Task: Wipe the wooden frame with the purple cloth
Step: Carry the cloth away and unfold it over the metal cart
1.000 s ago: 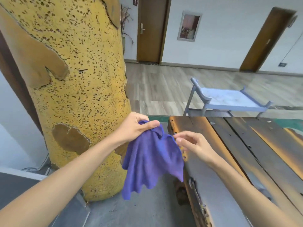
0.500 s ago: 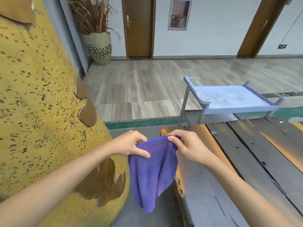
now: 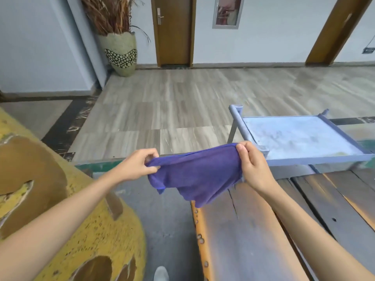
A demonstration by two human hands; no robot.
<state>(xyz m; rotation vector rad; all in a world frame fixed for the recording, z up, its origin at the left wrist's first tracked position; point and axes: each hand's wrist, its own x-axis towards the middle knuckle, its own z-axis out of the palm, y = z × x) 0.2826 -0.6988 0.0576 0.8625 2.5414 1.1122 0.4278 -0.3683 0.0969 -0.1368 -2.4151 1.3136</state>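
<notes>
The purple cloth [image 3: 197, 172] is stretched wide in the air between both hands, its lower edge hanging over the end of the wooden frame [image 3: 253, 230]. My left hand [image 3: 140, 164] pinches the cloth's left corner. My right hand [image 3: 252, 165] grips its right edge with the thumb on top. The wooden frame is a dark, worn plank structure with an orange-tinted edge and studs, running from the centre to the lower right, below the cloth.
A big yellow speckled vase [image 3: 67, 230] bulges at the lower left. A light blue metal cart [image 3: 300, 138] stands just beyond the frame. A tall patterned vase with dry plants [image 3: 120, 53] and brown doors [image 3: 174, 31] line the far wall. My shoe [image 3: 161, 273] shows below.
The view has tilted and shifted so the yellow vase sits lower left. My hands have pulled apart, spreading the cloth from a hanging bunch into a wide stretched sheet.
</notes>
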